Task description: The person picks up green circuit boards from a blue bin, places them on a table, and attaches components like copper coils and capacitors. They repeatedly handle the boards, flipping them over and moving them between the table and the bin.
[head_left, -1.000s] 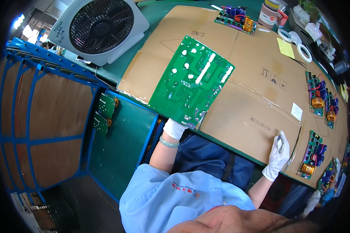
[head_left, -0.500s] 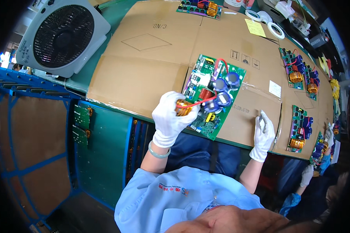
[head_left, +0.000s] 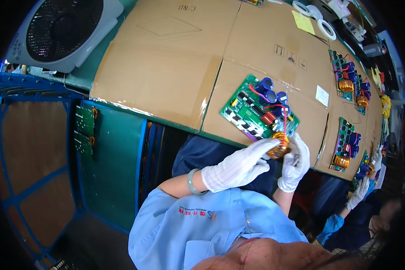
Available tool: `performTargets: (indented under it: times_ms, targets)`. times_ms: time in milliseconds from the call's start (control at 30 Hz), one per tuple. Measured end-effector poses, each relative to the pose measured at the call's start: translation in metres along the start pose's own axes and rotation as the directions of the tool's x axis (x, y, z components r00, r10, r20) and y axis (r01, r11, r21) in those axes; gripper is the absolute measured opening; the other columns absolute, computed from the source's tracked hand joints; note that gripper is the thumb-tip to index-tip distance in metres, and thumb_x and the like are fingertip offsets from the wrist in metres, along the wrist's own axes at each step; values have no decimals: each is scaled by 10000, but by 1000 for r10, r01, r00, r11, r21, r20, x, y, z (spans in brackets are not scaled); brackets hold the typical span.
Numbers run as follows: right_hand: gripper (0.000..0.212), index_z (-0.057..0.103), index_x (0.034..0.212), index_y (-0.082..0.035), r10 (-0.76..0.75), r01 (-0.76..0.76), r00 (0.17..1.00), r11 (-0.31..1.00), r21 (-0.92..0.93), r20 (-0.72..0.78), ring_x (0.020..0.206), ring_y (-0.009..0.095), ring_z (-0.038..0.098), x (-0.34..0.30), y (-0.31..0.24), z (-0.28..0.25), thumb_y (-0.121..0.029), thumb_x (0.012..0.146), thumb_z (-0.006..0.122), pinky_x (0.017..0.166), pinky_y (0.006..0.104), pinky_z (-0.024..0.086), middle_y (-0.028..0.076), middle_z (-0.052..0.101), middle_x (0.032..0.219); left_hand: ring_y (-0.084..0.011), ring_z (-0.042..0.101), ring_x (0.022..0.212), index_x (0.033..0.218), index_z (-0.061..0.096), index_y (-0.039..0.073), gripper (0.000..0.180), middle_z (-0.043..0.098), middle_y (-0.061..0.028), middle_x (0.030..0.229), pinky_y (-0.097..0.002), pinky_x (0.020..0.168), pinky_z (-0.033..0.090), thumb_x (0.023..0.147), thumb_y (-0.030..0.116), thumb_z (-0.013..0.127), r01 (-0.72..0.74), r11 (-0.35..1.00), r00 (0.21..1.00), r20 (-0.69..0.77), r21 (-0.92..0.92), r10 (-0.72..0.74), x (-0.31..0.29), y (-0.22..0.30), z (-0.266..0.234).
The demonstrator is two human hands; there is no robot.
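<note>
A green circuit board point(head_left: 245, 112) rests on the cardboard near the table's front edge, turned at an angle. It carries blue-purple capacitors point(head_left: 271, 96), red wires and a copper-wound ring coil point(head_left: 279, 146) at its near corner. Both my hands wear white gloves. My left hand point(head_left: 240, 165) pinches the coil from the left, with a pale green bangle at the wrist. From the right, my right hand point(head_left: 296, 163) is closed with curled fingers against the coil's other side. Some of its fingertips are hidden by the coil.
Flattened cardboard point(head_left: 166, 67) covers the green table. A box fan point(head_left: 63, 33) stands at the left. Similar boards point(head_left: 345, 144) lie to the right, where a co-worker's gloved hand point(head_left: 359, 193) works. Tape rolls point(head_left: 326, 29) lie at the back; a blue-framed rack point(head_left: 36, 184) stands left.
The board has been turned so its coil points toward me, and it has moved right. My left hand has moved right along with the coil. My right hand has closed in on the coil.
</note>
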State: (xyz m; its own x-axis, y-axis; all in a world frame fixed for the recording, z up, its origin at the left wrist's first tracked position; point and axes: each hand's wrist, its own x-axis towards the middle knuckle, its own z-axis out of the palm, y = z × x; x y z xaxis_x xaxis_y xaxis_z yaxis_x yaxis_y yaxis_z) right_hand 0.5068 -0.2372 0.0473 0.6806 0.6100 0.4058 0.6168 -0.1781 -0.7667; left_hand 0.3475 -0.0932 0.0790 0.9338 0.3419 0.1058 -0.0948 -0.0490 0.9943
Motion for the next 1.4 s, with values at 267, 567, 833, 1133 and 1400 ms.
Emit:
performTargets:
  times_ms: [267,567,833,1133,1400]
  targets:
    - [793,609,1191,-8,-48,101,957,980,-173,285,991,344,695,24,-15,-1,-371,572,946,888,393,551,188,692,1092,-216,701,784,1163,640,-48,243,708,-169,1029,-284,704,554,933,19,597,-211,955,935,-243,208,259,-21,-12,-28]
    - [796,567,1261,4,-52,49,925,999,17,377,956,170,668,94,-20,-32,-322,627,922,881,313,520,119,699,1047,-37,524,566,1217,565,-27,230,686,-119,1012,-162,498,370,1020,70,496,-122,984,673,-718,131,179,-33,-28,-64]
    - [792,559,1273,15,59,-74,908,997,21,414,976,115,627,102,-23,-35,-259,628,930,899,315,525,104,689,1082,-48,549,587,1210,576,-25,238,687,-112,995,-160,484,374,1008,96,542,-96,995,673,-736,-1,64,-29,-43,-70]
    - [796,553,1294,16,52,-68,910,997,23,412,999,128,630,101,-18,-36,-223,633,929,917,324,529,107,685,1104,-44,536,598,1221,583,-20,240,689,-101,977,-168,505,398,999,62,544,-77,997,705,-709,-24,37,-31,-41,-70]
    - [761,566,1271,1,58,-86,910,995,51,411,964,114,634,101,-17,-36,-205,628,917,895,293,515,95,697,1073,-34,531,577,1212,593,-12,232,697,-97,964,-157,491,391,1000,74,548,-77,996,707,-706,-34,31,-31,-38,-63]
